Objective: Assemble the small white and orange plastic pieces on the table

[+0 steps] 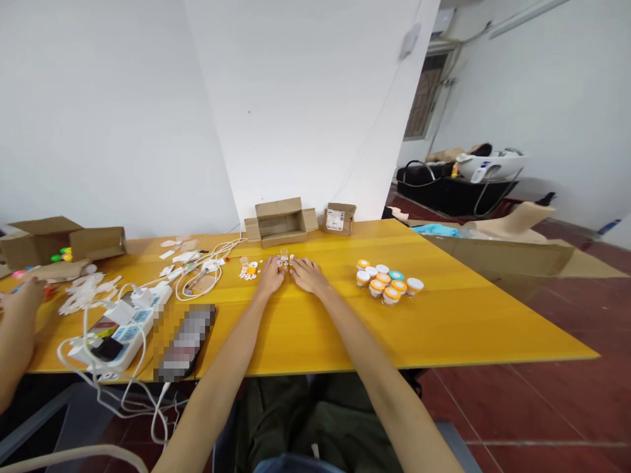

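Note:
My left hand [271,277] rests on the yellow table beside small white pieces, its fingers pointing forward and seemingly holding nothing. Just across from it lies my right hand [306,274], fingers stretched out and fairly flat at the edge of the same pieces. A small clear jar [284,252] stands beyond the fingertips, between the two hands. The pieces close to the fingers are too small to make out. To the left is a pile of small white and orange pieces [250,270]. Several small clear jars with orange, white and teal lids [388,282] are grouped on the right.
Behind my hands stand an open cardboard box [280,223] and a smaller box [339,219]. A phone [188,341], a power strip [133,332] and looping white cables lie left. Another person's hand [22,299] is at the far left, near a box [44,243].

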The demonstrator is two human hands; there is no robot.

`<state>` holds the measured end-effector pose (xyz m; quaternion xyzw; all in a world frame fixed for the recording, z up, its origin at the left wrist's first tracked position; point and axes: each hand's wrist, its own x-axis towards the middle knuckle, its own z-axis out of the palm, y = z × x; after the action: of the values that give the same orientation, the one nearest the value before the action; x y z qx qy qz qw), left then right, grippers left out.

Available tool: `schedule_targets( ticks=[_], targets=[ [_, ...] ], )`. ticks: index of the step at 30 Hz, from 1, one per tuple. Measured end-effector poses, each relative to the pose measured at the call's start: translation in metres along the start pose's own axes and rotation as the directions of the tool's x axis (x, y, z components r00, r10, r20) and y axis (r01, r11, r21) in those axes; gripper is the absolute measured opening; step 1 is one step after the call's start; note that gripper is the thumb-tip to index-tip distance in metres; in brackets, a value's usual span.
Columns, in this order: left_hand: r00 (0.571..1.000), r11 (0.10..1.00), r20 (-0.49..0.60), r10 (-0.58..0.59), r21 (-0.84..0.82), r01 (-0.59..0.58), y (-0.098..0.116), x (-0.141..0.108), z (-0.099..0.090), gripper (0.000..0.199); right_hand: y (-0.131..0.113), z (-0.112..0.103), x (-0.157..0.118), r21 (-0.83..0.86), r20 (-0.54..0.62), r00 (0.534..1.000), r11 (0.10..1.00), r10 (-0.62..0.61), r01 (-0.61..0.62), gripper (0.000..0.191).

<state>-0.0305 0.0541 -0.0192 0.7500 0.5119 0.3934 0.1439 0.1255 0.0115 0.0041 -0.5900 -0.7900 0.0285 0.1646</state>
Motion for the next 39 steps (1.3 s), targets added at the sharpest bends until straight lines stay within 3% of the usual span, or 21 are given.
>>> schedule_targets(
  ticks=[12,24,34,39],
  targets=[
    [1.000,1.000,0.027,0.011,0.018,-0.012,-0.003,0.000,-0.002,0.036,-0.006,-0.004,-0.005,-0.009,0.005,1.000,1.000,-0.003,0.003,0.045],
    [0.999,1.000,0.036,0.002,0.022,-0.003,-0.004,0.001,-0.002,0.034,-0.011,-0.008,-0.010,-0.008,-0.010,1.000,1.000,-0.019,0.019,0.042],
    [0.999,0.999,0.044,0.010,0.037,-0.012,0.005,-0.004,-0.005,0.035,-0.017,-0.004,-0.037,-0.068,-0.142,0.990,0.998,0.007,-0.016,0.041],
    [0.993,0.993,0.058,0.102,0.056,-0.106,0.009,-0.009,-0.005,0.042,-0.002,-0.002,-0.067,-0.142,-0.283,0.959,0.990,-0.022,-0.019,0.039]
  ],
)
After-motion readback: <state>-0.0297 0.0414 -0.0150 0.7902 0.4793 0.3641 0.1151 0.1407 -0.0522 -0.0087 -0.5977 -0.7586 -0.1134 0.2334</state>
